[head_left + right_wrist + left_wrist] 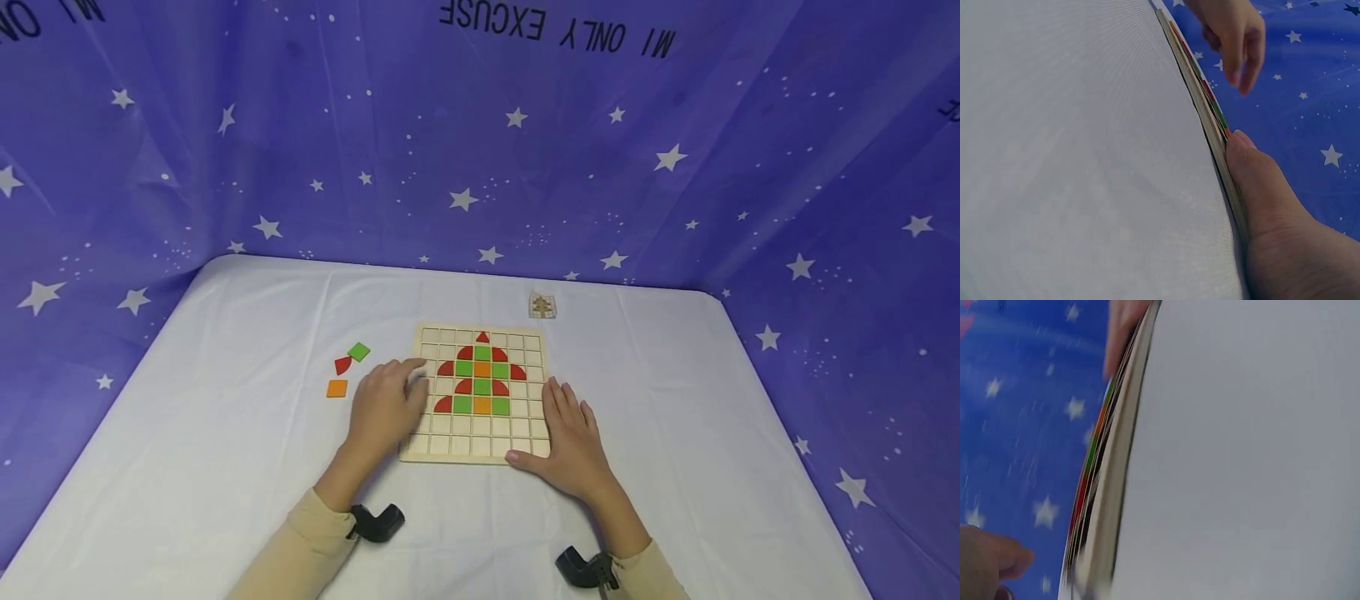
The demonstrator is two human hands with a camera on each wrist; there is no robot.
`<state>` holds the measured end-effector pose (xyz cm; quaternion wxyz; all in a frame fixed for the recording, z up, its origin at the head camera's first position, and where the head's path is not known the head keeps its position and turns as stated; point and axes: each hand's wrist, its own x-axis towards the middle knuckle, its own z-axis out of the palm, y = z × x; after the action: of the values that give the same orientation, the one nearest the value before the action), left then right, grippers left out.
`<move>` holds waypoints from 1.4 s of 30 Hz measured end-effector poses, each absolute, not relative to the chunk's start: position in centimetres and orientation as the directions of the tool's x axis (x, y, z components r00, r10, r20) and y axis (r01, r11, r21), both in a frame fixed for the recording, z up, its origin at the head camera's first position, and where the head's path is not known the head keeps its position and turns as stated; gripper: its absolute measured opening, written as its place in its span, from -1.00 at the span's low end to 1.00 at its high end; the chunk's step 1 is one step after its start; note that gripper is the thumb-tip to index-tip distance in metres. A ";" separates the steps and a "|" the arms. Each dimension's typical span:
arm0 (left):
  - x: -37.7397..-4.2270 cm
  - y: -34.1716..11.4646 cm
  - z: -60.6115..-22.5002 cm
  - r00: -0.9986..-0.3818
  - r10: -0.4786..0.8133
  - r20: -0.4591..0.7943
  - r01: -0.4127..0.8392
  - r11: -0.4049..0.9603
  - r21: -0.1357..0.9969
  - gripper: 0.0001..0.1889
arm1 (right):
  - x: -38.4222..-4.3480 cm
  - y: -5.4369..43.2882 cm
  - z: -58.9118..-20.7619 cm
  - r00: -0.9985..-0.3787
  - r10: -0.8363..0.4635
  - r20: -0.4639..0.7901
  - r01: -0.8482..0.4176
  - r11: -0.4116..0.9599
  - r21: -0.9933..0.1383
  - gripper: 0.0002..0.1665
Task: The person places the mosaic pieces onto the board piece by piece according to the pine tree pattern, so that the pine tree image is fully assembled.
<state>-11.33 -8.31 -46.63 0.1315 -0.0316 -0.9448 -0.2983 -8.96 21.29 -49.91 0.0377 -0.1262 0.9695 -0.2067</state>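
A square wooden grid board (pixel 452 445) lies on the table, with red, green and orange tiles set in a tree-like pattern. Over its left edge hovers my left hand (pixel 382 407), fingers loosely bent, a gap between thumb and forefinger and nothing visible in them. The right wrist view shows this left hand (pixel 1235 39) raised above the board, fingertips pointing down. My right hand (pixel 576 446) rests at the board's lower right corner, fingers extended along the right side and thumb on the front rim. Seen closer, the right thumb (pixel 1257 178) lies against the board's edge.
Left of the board lie a loose green square tile (pixel 359 352), a red quarter-round tile (pixel 342 365) and an orange square tile (pixel 337 389). Behind the board is a small card (pixel 542 306) with a tree pattern. A white cloth (pixel 247 400) covers the table; a starry blue curtain (pixel 420 142) hangs around it.
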 end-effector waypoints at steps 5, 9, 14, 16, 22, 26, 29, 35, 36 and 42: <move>-12.0 -13.8 -47.2 -0.945 -0.148 0.292 0.038 0.837 0.545 -0.64 | -9.0 21.4 -49.9 -0.965 -0.261 -0.021 -0.230 0.881 -0.413 0.56; -12.3 -17.4 -47.6 -0.947 -0.208 0.246 -0.043 0.839 0.543 -0.61 | -9.0 21.4 -50.0 -0.966 -0.259 -0.024 -0.227 0.884 -0.408 0.55; -12.5 -19.5 -47.8 -0.973 -0.201 0.114 -0.100 0.812 0.575 -0.63 | -9.0 21.4 -50.1 -0.965 -0.260 -0.027 -0.226 0.882 -0.413 0.55; -12.6 -19.7 -47.8 -0.977 -0.198 0.081 -0.113 0.799 0.590 -0.65 | -9.0 21.4 -50.1 -0.965 -0.261 -0.026 -0.227 0.880 -0.418 0.54; -12.9 -19.5 -47.7 -0.967 -0.239 0.093 -0.140 0.794 0.592 -0.67 | -9.0 21.4 -50.0 -0.966 -0.258 -0.029 -0.223 0.883 -0.412 0.55; -12.7 -19.3 -47.8 -0.954 -0.269 0.132 -0.143 0.796 0.588 -0.69 | -9.0 21.4 -49.9 -0.966 -0.257 -0.024 -0.226 0.885 -0.408 0.55; -12.6 -19.4 -47.9 -0.952 -0.274 0.138 -0.141 0.790 0.596 -0.69 | -8.9 21.4 -49.8 -0.966 -0.257 -0.014 -0.228 0.881 -0.414 0.55; -12.2 -20.2 -47.9 -0.982 -0.169 0.080 -0.083 0.775 0.626 -0.70 | -9.0 21.4 -49.9 -0.966 -0.257 -0.015 -0.229 0.884 -0.407 0.55; -12.1 -20.3 -47.9 -0.987 -0.145 0.063 -0.073 0.774 0.628 -0.69 | -9.0 21.4 -49.9 -0.966 -0.258 -0.015 -0.230 0.885 -0.405 0.55; -12.2 -20.8 -47.5 -0.999 -0.039 -0.006 -0.034 0.781 0.623 -0.62 | -8.9 21.4 -49.8 -0.965 -0.262 -0.008 -0.235 0.880 -0.413 0.55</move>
<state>-12.16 -20.83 -47.55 0.0034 0.0192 -0.9437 -0.3302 -8.94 21.36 -49.77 0.0318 -0.1282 0.9690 -0.2087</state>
